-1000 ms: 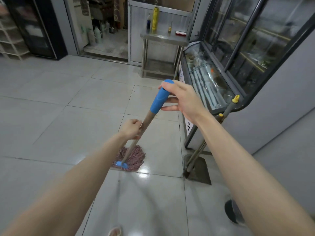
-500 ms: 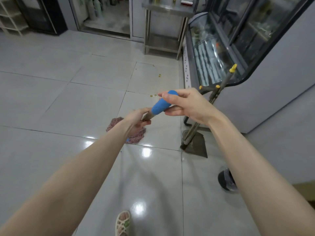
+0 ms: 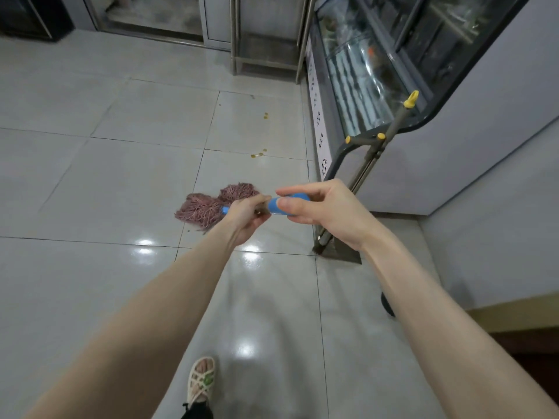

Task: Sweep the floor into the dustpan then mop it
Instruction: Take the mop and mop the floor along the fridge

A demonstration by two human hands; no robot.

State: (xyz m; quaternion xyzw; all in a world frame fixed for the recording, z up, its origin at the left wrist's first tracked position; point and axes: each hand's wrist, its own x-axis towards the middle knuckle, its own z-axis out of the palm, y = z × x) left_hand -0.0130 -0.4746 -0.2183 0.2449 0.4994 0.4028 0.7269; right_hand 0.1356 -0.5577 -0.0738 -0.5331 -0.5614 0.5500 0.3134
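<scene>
Our left hand [image 3: 246, 214] clamps the wooden shaft and our right hand [image 3: 328, 211] pinches the blue plastic grip [image 3: 291, 207]. The pink string mop head [image 3: 208, 207] has slid forward over the glossy grey tiled floor [image 3: 90, 182], nearing small yellow crumbs [image 3: 260, 152] that look unswept.

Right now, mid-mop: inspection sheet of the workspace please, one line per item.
Surface: glossy pale tiled floor, reflecting ceiling lights.
Job's things: pink string mop head flat on the tiles; blue-gripped mop handle; grey long-handled dustpan leaning against the glass display case.
Clutter: small yellow scraps on the tiles beyond the mop.
Grippers: left hand grips the shaft; right hand grips the blue end.
Cables: nothing seen.
Surroundings: steel table at the back, sandalled foot below.
</scene>
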